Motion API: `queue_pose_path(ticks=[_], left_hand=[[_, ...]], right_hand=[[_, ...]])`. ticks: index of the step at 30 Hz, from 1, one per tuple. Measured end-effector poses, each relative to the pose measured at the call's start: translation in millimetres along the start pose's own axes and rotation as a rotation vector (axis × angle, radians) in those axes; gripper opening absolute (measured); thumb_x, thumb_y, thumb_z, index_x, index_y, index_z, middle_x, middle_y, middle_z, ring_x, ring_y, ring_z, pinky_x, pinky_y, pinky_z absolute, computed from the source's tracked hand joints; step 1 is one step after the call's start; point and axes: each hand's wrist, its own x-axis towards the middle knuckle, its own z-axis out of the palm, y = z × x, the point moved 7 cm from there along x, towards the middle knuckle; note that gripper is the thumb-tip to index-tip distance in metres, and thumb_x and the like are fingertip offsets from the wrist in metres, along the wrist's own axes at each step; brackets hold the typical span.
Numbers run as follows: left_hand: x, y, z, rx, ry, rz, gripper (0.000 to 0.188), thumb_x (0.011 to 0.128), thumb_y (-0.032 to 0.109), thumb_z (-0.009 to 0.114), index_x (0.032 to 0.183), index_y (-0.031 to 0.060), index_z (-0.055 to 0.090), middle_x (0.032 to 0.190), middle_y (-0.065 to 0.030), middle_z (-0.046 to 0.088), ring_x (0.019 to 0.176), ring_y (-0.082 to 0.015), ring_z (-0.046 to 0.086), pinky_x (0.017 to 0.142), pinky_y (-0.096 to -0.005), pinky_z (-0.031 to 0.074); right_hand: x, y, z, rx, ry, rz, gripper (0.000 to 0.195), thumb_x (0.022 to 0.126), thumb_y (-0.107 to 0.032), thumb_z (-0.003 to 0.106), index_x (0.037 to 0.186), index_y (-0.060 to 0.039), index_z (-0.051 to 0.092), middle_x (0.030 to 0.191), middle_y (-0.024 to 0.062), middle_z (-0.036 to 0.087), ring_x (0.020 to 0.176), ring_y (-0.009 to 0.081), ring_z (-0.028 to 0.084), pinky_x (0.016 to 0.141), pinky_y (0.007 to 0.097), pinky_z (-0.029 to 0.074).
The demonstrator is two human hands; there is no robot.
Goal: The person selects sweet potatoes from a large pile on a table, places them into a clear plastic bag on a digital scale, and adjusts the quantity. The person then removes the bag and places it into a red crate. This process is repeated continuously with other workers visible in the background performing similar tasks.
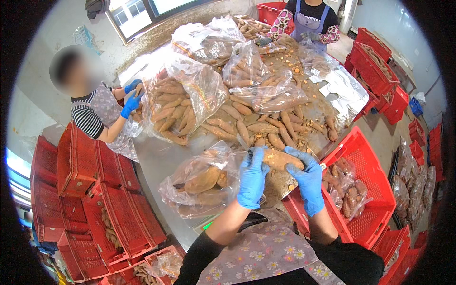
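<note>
In blue gloves, my left hand (253, 178) and my right hand (307, 178) hold one large sweet potato (281, 160) between them, one at each end. The left hand also has a knife, its dark handle end showing by the fingers and its blade pointing up and away. Just left of my hands, an open clear plastic bag (178, 203) of large sweet potatoes lies on what seems to be a scale, with a green-lit display at its near edge. Beyond my hands, loose sweet potatoes (263, 128) cover the soiled table, with cut slices among them.
Large bags of sweet potatoes (210, 92) stand on the table. A co-worker (107, 117) is at the left, another (310, 25) at the far side. A red crate (377, 185) with bagged sweet potatoes is at my right; stacked red crates (124, 217) stand at the left.
</note>
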Motion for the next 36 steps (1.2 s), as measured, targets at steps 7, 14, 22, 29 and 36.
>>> queue_pose_path(ticks=[7,14,22,29,36], left_hand=[[0.8,-3.9,4.3,-0.265,-0.049,-0.107,0.029,0.092,0.019,0.048,0.116,0.0032,0.055,0.078,0.0002,0.053,0.064,-0.0079,0.046,0.056,-0.0214,0.039],[-8.3,7.8,20.6,-0.044,-0.198,-0.040,0.036,0.088,0.006,0.051,0.123,0.0007,0.049,0.089,0.0004,0.054,0.070,-0.0064,0.046,0.060,-0.0198,0.038],[-21.8,11.4,42.8,0.340,-0.151,0.088,0.033,0.081,0.002,0.055,0.113,-0.0014,0.050,0.102,-0.0067,0.057,0.095,-0.0177,0.054,0.089,-0.0319,0.041],[-7.1,-10.7,18.2,0.265,-0.096,0.003,0.043,0.090,0.029,0.056,0.121,0.0003,0.047,0.114,-0.0091,0.053,0.107,-0.0195,0.050,0.093,-0.0339,0.040],[-6.2,-20.3,28.3,0.217,-0.136,-0.085,0.035,0.093,0.030,0.052,0.116,0.0033,0.051,0.107,-0.0078,0.055,0.098,-0.0173,0.054,0.086,-0.0315,0.045]], right_hand=[[5.6,-1.0,-2.1,-0.025,-0.096,-0.071,0.050,0.071,0.001,0.071,0.118,0.0031,0.054,0.122,0.0132,0.055,0.110,0.0182,0.054,0.096,0.0299,0.042],[-2.1,-17.4,-11.3,-0.310,-0.036,-0.158,0.052,0.068,-0.003,0.073,0.117,-0.0044,0.058,0.115,0.0099,0.061,0.104,0.0184,0.058,0.090,0.0303,0.045],[-6.0,-16.7,3.8,-0.523,-0.048,-0.408,0.040,0.073,-0.009,0.069,0.112,-0.0068,0.060,0.106,0.0117,0.063,0.096,0.0255,0.061,0.084,0.0334,0.047],[-18.7,-11.2,-9.2,-0.514,0.020,-0.215,0.043,0.073,-0.015,0.070,0.113,-0.0084,0.058,0.100,0.0145,0.063,0.095,0.0293,0.061,0.083,0.0349,0.047],[-14.6,32.1,-25.0,-0.487,-0.136,0.253,0.054,0.073,-0.037,0.071,0.113,-0.0046,0.058,0.099,0.0153,0.064,0.090,0.0242,0.063,0.080,0.0338,0.048]])
